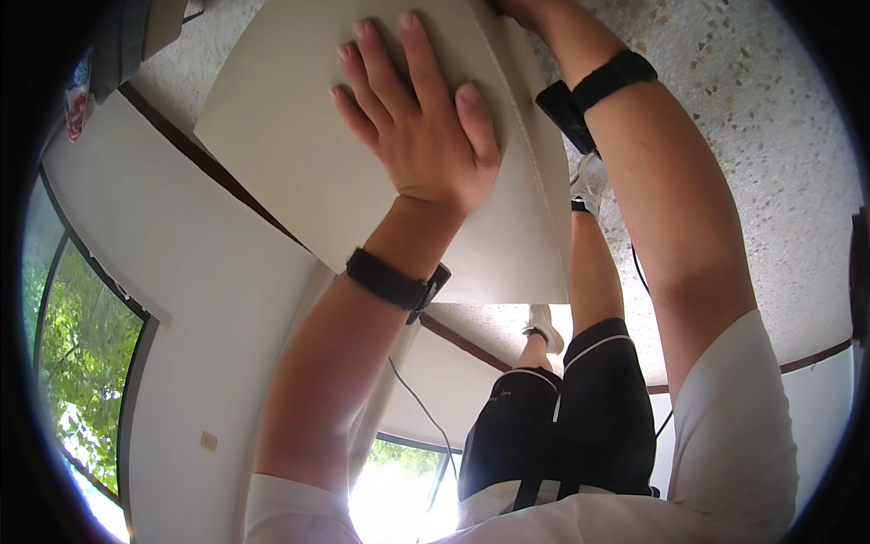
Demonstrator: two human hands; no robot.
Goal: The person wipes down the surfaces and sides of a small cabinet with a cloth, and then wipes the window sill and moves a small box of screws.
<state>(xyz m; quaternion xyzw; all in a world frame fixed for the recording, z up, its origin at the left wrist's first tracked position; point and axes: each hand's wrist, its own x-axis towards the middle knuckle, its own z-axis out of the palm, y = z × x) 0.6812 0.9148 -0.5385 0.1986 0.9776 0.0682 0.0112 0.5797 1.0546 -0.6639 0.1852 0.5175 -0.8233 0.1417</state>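
Observation:
A large cream furniture piece [292, 143], covered in smooth leather-like material, stands before me. A stitched seam [518, 115] runs along its right edge. My left hand [428, 129] lies palm down on its broad face, fingers spread and gripping nothing. Past the seam, my right hand [527, 9] reaches to the far right side of the piece. The top of the picture cuts off most of that hand, so its fingers and any grip are hidden. Black straps, each with a small dark device, circle my left wrist [387, 279] and right forearm [615, 80].
Speckled terrazzo floor [768, 170] extends to the right. A white wall [204, 340] with a dark baseboard [211, 166] and a window [88, 340] is at left. My shoes [591, 180] are beside the piece. A thin cable [425, 406] hangs near my left arm. Grey furniture [119, 54] occupies the upper left.

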